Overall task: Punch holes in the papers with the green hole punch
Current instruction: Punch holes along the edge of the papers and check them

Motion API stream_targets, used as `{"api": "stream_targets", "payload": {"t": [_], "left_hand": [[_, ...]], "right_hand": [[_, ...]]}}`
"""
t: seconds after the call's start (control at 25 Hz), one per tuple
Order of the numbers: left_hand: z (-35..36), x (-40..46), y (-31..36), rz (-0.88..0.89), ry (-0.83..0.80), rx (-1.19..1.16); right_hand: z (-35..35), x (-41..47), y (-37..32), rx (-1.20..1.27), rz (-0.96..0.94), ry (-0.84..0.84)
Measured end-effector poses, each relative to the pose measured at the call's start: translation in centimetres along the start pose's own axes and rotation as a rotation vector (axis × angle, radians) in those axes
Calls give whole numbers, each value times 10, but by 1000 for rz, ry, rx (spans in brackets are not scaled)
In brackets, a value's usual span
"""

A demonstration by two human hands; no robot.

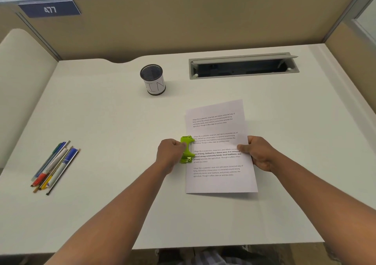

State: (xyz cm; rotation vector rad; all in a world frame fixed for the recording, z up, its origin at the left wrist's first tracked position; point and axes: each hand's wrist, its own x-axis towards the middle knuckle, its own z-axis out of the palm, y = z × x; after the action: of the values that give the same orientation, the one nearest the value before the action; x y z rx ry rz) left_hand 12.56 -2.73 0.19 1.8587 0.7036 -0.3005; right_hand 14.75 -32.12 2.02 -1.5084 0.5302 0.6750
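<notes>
My left hand (pixel 171 153) grips green hole punch (pixel 187 149) at papers' (pixel 218 150) left edge, mid-table (pixel 122 122). My right hand (pixel 259 153) pinches right edge, likely steadying sheets so holes land true.

— What sort of place is this?

— An office, a cubicle by the look of it. Tan partition walls (pixel 183 26) with grey metal trim close in the white desk (pixel 101 122) along its back edge and both sides.

— Anything else that says office?

— A blue number plate (pixel 49 9) reading 477 hangs on the partition above the desk's back left corner. A cable tray (pixel 243 66) with its grey lid up is set into the desk near the back edge, and a black mesh pen cup (pixel 152 79) stands beside it. A bundle of pens (pixel 55 167) lies near the left edge, and printed sheets (pixel 218 142) lie toward the front.
</notes>
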Motion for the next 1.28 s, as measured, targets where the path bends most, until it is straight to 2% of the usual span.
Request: {"api": "stream_targets", "payload": {"t": [0.4, 0.6, 0.76, 0.92, 1.2, 1.28], "left_hand": [[-4, 2, 6, 13, -36, 52], [-12, 10, 25, -76, -138, 72], [-16, 21, 32, -109, -182, 322], [-10, 24, 29, -128, -195, 411], [-11, 22, 29, -94, -191, 395], [-14, 18, 33, -120, -227, 312]], "right_hand": [[0, 4, 3, -37, -5, 21], [0, 6, 3, -49, -8, 25], [0, 8, 5, -49, -3, 30], [0, 11, 8, -52, 6, 30], [2, 6, 8, -35, -13, 42], [3, 3, 5, -43, -24, 46]]}}
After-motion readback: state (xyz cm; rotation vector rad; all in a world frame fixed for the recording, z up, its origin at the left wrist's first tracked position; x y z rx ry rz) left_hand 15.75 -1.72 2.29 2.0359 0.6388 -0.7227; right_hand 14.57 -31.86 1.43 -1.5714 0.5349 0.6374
